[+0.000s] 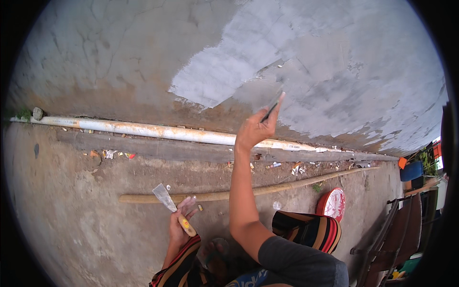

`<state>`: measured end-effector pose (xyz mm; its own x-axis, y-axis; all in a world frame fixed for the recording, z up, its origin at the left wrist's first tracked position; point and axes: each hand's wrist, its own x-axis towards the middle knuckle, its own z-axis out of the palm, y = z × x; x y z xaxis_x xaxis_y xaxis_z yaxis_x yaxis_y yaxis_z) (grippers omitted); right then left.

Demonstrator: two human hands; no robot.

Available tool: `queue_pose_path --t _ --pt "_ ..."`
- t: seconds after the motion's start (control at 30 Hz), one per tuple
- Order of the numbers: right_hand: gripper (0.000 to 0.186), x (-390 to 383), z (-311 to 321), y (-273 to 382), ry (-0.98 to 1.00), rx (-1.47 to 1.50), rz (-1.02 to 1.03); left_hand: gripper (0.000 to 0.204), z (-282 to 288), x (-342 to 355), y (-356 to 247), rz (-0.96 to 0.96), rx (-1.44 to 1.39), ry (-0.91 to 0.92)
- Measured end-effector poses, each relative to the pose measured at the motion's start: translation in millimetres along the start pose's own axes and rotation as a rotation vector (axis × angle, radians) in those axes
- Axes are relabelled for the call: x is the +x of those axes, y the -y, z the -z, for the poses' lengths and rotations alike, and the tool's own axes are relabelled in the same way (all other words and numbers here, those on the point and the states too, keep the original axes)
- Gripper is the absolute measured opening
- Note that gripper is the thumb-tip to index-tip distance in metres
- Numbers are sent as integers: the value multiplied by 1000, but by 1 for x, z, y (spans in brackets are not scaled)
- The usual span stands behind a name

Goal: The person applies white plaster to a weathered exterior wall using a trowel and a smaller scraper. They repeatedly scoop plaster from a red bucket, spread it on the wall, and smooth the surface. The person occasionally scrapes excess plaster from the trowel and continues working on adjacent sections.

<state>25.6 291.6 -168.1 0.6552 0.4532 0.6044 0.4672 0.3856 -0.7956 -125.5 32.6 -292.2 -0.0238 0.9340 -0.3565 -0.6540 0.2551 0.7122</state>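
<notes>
Near us, our left hand (178,230) grips a scraper (164,197). Farther out, our right hand (257,130) pinches a flat blade (273,108) by the wall (114,62). We seem to be smoothing pale paste (210,76); the next stroke likely needs a light push. A pipe (177,133) edges the bottom, with open room above.

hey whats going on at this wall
A person's right hand holds a thin flat tool up at the grey wall, which is partly covered with a pale coat. The left hand holds a putty knife away from it. A red container with white material inside sits to the right.
</notes>
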Motion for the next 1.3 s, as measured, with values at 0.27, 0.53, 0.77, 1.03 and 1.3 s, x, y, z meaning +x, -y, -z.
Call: queue_pose_path --t 0.27,0.53,0.77,1.03,1.3 --pt "68 -24 -47 24 119 -17 316 53 4 0 2 10 17 -26" --pt "66 11 2 10 12 31 344 53 5 -1 2 -3 3 -24" --pt "67 -47 -41 17 351 26 319 57 1 2 3 5 37 11" --pt "55 1 31 -6 171 -44 427 53 8 -11 -2 -35 18 -49" --pt "62 23 -13 -39 139 -310 619 52 -2 -8 1 -32 10 3"
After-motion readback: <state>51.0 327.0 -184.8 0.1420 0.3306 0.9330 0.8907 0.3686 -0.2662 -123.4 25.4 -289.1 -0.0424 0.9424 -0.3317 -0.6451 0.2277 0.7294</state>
